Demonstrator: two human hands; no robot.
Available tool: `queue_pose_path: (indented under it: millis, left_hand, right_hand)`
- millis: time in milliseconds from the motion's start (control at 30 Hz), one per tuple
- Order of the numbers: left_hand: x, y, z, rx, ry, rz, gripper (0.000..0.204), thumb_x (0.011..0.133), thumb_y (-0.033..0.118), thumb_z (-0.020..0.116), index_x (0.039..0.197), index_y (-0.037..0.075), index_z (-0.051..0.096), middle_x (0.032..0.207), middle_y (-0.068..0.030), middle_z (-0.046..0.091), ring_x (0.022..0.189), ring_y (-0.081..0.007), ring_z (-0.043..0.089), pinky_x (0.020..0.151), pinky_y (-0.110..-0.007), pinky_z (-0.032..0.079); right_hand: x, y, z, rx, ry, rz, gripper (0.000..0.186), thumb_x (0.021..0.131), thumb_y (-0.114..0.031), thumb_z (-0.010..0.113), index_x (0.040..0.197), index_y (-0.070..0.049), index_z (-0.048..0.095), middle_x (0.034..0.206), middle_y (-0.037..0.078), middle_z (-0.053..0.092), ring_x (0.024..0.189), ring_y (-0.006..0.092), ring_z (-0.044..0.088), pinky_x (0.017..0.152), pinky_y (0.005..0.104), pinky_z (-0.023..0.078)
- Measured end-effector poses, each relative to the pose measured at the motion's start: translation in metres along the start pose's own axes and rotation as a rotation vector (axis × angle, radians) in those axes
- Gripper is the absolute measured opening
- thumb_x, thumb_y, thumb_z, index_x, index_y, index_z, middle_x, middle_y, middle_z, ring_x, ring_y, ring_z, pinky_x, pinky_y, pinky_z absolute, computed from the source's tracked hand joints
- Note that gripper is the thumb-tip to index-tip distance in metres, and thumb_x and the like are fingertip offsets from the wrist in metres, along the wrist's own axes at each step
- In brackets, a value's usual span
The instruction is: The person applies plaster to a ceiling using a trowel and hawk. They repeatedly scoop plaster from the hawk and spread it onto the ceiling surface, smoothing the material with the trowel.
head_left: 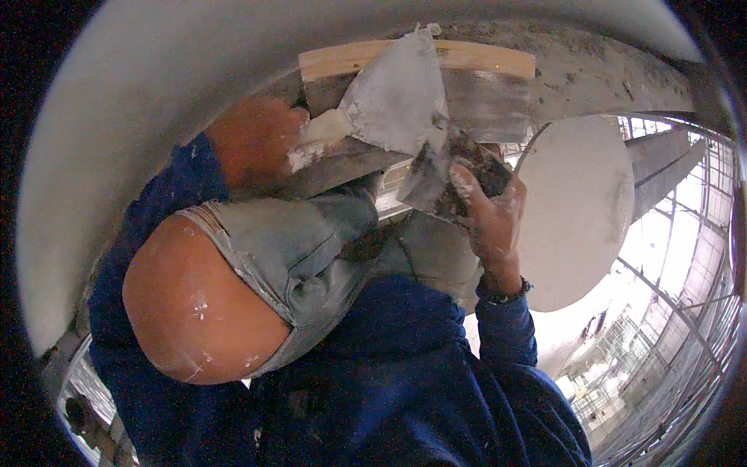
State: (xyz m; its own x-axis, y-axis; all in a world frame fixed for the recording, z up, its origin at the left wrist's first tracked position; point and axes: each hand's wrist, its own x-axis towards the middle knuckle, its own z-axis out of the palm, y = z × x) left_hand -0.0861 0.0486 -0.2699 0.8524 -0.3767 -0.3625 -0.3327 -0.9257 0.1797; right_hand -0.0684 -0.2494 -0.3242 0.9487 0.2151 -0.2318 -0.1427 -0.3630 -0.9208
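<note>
At the left, my left hand (257, 140) is closed around the pale, plaster-smeared handle of a trowel (397, 97). Its pointed grey blade, coated in plaster, spreads up and to the right. My right hand (494, 206) grips a scraper (432, 183) with a dark handle and a smeared, flat blade. This blade lies close below the trowel's blade; I cannot tell whether they touch. Behind the trowel is a wide, flat grey blade (490, 97) with a wooden strip along its upper edge. The trowel covers part of it.
My bent knee (210, 303) shows through torn grey-green trousers. A curved pale surface (124, 117) rises at the left, and a rough, stained ledge (591, 70) runs along the top. To the right stand a large, rounded whitish panel (580, 210) and a metal framework (692, 311).
</note>
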Motion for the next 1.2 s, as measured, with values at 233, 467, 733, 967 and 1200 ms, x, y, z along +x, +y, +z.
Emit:
queue_pose_path:
  millis: [233, 467, 733, 967, 1200]
  left_hand:
    - [0.007, 0.002, 0.0, -0.068, 0.003, 0.041, 0.039, 0.08, 0.041, 0.055, 0.079, 0.002, 0.058, 0.069, -0.0219, 0.057, 0.069, -0.0394, 0.057, 0.062, -0.048, 0.046]
    - [0.021, 0.006, -0.007, -0.423, -0.14, 0.027, 0.058, 0.088, 0.051, 0.044, 0.071, -0.003, 0.056, 0.064, -0.0246, 0.051, 0.06, -0.0389, 0.051, 0.058, -0.045, 0.041]
    - [0.023, 0.004, 0.009, -0.645, -0.05, 0.098, 0.064, 0.089, 0.055, 0.041, 0.066, -0.003, 0.056, 0.058, -0.0233, 0.049, 0.053, -0.0363, 0.047, 0.054, -0.044, 0.037]
    - [0.025, 0.0, 0.011, -0.702, -0.194, -0.116, 0.063, 0.089, 0.054, 0.04, 0.066, -0.002, 0.057, 0.055, -0.0181, 0.048, 0.05, -0.0305, 0.046, 0.053, -0.042, 0.038]
    - [0.029, 0.006, 0.012, -0.676, -0.015, 0.045, 0.059, 0.085, 0.054, 0.048, 0.069, -0.003, 0.059, 0.059, -0.0204, 0.052, 0.054, -0.0317, 0.049, 0.054, -0.043, 0.039]
  right_hand:
    - [0.002, -0.013, -0.023, 0.238, 0.069, 0.102, 0.032, 0.078, -0.021, 0.068, 0.101, 0.002, 0.063, 0.086, 0.007, 0.065, 0.071, 0.0127, 0.059, 0.066, 0.0266, 0.049]
    - [-0.007, -0.003, -0.039, 0.305, 0.129, 0.101, 0.034, 0.08, -0.021, 0.067, 0.104, 0.002, 0.062, 0.088, 0.006, 0.065, 0.074, 0.0121, 0.059, 0.068, 0.0257, 0.049]
    - [-0.008, -0.002, -0.01, 0.193, 0.053, -0.094, 0.036, 0.078, -0.017, 0.069, 0.106, 0.003, 0.061, 0.096, 0.009, 0.064, 0.084, 0.016, 0.06, 0.074, 0.0277, 0.049]
    - [-0.007, 0.0, -0.017, 0.493, 0.158, 0.053, 0.033, 0.08, -0.014, 0.066, 0.108, 0.002, 0.059, 0.1, 0.01, 0.062, 0.087, 0.0175, 0.06, 0.076, 0.0281, 0.049]
    - [-0.012, -0.03, 0.01, 0.337, 0.07, 0.008, 0.032, 0.077, -0.02, 0.069, 0.101, 0.001, 0.063, 0.087, 0.007, 0.066, 0.075, 0.0145, 0.061, 0.071, 0.0267, 0.049]
